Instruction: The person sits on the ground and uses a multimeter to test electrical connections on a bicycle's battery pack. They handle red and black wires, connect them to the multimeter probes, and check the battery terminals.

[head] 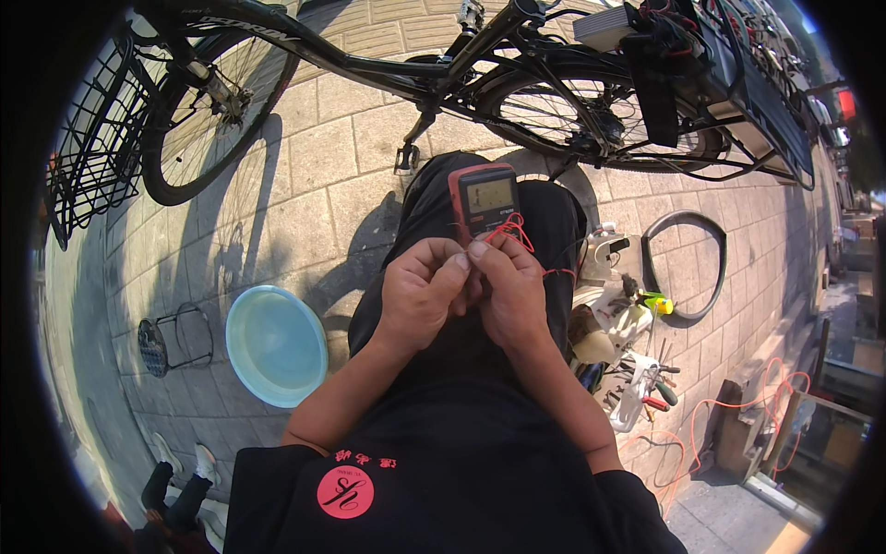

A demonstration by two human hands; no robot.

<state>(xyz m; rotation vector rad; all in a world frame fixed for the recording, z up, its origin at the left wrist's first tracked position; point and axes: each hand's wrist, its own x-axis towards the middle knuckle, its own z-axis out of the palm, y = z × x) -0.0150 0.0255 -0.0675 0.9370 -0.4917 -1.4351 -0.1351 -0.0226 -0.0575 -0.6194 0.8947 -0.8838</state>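
Note:
A red and black digital multimeter (489, 196) with a display lies across my knees, just beyond my fingertips. My left hand (422, 294) and my right hand (513, 284) meet in front of it, thumbs and fingers pinched together. Thin red wire (513, 228) loops up from the fingers of my right hand over the meter's lower part. My left fingertips pinch at the same wire, though the exact spot is hidden between the fingers. More red wire (559, 271) shows beside my right leg, near a dark lead.
A black bicycle (443, 73) stands ahead, with a wire basket (93, 145) and a rear rack. At left are a pale blue basin (277, 346) and a small stool (154, 346). Tools (654, 388), a bicycle tyre (724, 256) and an orange hose (713, 401) lie right. A person's legs (176, 495) show lower left.

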